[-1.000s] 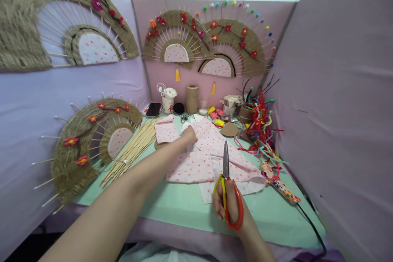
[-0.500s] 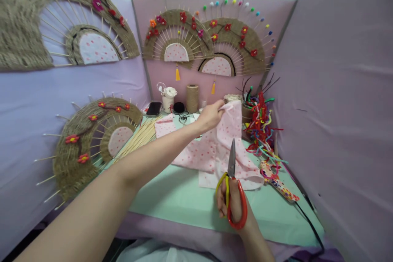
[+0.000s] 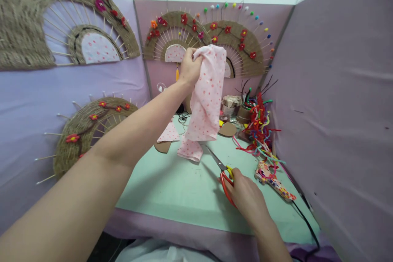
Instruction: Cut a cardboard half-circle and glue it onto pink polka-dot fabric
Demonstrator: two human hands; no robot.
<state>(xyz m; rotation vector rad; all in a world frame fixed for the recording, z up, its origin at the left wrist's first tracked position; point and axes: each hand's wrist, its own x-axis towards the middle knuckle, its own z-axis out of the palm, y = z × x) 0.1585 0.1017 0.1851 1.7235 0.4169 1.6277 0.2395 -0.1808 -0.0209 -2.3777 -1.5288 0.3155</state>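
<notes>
My left hand (image 3: 190, 66) is raised above the table and pinches the top of a pink spotted cloth (image 3: 207, 94). The cloth hangs down in folds, its lower end reaching the table. Low over the tabletop, my right hand (image 3: 242, 190) grips scissors (image 3: 225, 172) with one red and one yellow handle. Their blades look closed and point up and left, near the cloth's lower end. Left of the hanging cloth lies a smaller piece of spotted cloth (image 3: 168, 132), by a brown cardboard piece (image 3: 162, 147).
A glue gun (image 3: 274, 180) with a flowered pattern lies at right, its black cord trailing off the front. Behind it is a heap of coloured pipe cleaners (image 3: 259, 120). Another cardboard piece (image 3: 227, 129) rests at the back. Twine-woven fans (image 3: 236, 41) hang on the walls.
My left hand has lifted the spotted cloth up and to the left off the table. My right hand has turned the scissors, so the blades now point leftward.
</notes>
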